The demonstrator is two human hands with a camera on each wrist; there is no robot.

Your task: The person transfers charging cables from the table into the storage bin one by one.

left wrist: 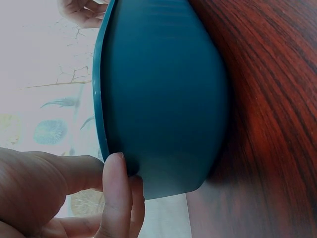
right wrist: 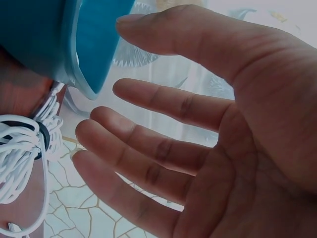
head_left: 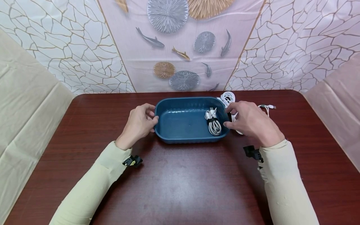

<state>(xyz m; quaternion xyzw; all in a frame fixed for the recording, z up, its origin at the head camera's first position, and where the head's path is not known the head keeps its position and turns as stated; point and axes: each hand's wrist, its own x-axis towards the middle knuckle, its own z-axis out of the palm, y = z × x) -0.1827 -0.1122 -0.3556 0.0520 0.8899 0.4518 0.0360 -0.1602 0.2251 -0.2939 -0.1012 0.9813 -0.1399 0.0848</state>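
A dark blue rectangular plastic basin (head_left: 180, 125) with rounded corners sits on the table. Inside it, toward the right end, lies a coiled white cable (head_left: 215, 125) bound with a black strap. My left hand (head_left: 139, 123) pinches the basin's left end at the rim, its fingertips (left wrist: 117, 171) against the outer wall in the left wrist view. At the opposite end is my right hand (head_left: 248, 120), fingers spread and relaxed. In the right wrist view its thumb (right wrist: 148, 32) overlaps the basin's rim (right wrist: 79, 59), with the other fingers apart from the wall.
More coiled white cables (head_left: 227, 98) lie on the table behind and right of the basin, partly hidden by the right hand. A cable plug (head_left: 271, 106) sticks out farther right. The dark red wooden table (head_left: 180, 184) ends at a patterned backdrop (head_left: 182, 47).
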